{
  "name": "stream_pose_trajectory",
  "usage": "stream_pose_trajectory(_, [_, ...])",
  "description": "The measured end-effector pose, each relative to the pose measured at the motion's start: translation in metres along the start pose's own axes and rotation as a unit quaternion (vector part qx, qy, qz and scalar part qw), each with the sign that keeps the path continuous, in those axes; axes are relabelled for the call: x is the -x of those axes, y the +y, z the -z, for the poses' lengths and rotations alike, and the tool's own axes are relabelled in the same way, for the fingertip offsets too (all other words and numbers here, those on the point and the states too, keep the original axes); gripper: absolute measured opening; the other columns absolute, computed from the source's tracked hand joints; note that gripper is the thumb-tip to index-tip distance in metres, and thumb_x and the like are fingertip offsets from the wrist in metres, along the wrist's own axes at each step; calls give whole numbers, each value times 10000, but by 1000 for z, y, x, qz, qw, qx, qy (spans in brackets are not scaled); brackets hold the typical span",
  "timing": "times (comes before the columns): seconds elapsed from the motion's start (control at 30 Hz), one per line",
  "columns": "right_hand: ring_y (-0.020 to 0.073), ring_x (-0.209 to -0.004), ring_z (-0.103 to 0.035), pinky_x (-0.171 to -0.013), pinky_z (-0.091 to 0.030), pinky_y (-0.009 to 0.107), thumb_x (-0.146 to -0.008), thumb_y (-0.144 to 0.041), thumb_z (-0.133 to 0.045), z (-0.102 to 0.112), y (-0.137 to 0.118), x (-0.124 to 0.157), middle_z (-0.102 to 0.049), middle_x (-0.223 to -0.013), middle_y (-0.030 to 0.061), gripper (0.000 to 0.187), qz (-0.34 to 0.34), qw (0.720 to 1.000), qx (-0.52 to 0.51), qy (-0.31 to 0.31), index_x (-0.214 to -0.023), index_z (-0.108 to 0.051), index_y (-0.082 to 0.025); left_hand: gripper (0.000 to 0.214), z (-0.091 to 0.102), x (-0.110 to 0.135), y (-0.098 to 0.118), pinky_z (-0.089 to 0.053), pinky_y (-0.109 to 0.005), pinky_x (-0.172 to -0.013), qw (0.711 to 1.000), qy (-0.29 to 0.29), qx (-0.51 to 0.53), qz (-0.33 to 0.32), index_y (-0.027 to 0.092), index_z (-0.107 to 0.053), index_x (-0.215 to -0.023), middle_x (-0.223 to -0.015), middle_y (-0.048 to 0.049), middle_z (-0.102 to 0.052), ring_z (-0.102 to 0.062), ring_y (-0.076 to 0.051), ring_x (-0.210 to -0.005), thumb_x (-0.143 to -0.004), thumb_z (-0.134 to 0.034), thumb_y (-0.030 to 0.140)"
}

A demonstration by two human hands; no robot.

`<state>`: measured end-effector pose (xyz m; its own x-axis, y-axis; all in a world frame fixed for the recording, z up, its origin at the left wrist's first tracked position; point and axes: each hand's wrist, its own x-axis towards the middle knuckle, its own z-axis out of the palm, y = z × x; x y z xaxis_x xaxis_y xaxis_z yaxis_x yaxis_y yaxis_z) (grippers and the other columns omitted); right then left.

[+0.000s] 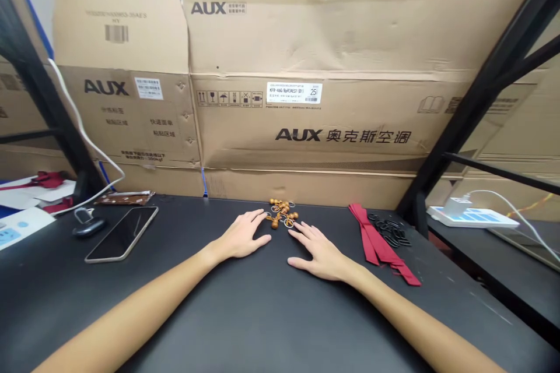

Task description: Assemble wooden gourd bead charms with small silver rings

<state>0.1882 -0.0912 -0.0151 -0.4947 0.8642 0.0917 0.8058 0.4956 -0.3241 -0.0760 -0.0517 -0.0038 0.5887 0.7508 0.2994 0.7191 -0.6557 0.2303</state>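
Note:
A small pile of brown wooden-looking gourd-shaped keychains (275, 224) with metal rings lies on the black table (227, 315), toward its back edge. On the pile's left side rests my left hand (242, 236), fingers stretched out, fingertips at the nearest ring. From the right, my right hand (317, 250) lies with spread fingers, its tips close to another ring. Neither hand holds anything. Whether the fingertips touch the rings I cannot tell for certain.
Red fabric strips (380, 245) lie at the right beside a heap of black clips or buckles (391, 230). At left are a phone (122, 234), a dark oval gadget (88, 226) and a brown packet (125, 198). Cardboard (350, 46) walls the back; a power strip (472, 217) sits far right.

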Motion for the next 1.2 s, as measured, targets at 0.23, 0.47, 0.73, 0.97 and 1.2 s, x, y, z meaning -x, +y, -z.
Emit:
stream_pose_trajectory(0.23, [295, -1443, -139, -1171, -137, 510, -817, -733, -443, 0, 1, 0, -223, -1558, 92, 829, 2, 1000, 9, 0, -1459, -348, -216, 622, -5, -6, -5, -266, -469, -1121, 999, -29, -18, -2, 217, -439, -1393, -1465, -89, -421, -337, -303, -1375, -911, -402, 609])
stream_pose_trajectory(0.47, [324, -1418, -213, -1149, -194, 533, -822, -673, -510, -1, 0, 1, -302, -1525, 110, 754, 17, 1000, -4, 26, -1418, -413, -222, 475, -2, 5, 6, -349, -440, -1087, 998, 1, -15, -53, 199, -491, -1334, -1375, -92, -524, -444, -277, -1298, -942, -453, 464])
stream_pose_trajectory(0.73, [262, -1085, -517, -940, -452, 441, -859, -407, -606, -3, -14, 2, -549, -1196, 104, 373, 73, 985, -15, 156, -1185, -565, -230, 360, -1, 17, 34, -410, -387, -1047, 993, 0, 31, -115, 202, -531, -1267, -1296, -85, -577, -517, -235, -1214, -939, -498, 346])
stream_pose_trajectory(0.97, [229, -939, -518, -844, -470, 413, -913, -270, -521, -7, -15, 0, -568, -1033, 77, 118, 91, 981, 0, 173, -945, -624, -222, 290, -2, 18, 41, -428, -384, -1024, 989, 1, 73, -132, 224, -575, -1203, -1246, -72, -611, -553, -227, -1166, -936, -510, 317])
stream_pose_trajectory(1.2, [235, -881, -510, -784, -460, 410, -943, -240, -418, -6, -17, -1, -581, -944, 80, 177, 89, 978, -20, 187, -866, -577, -223, 240, -1, 18, 40, -444, -356, -976, 989, -2, 74, -130, 223, -600, -1143, -1169, -68, -632, -577, -216, -1098, -945, -496, 308])
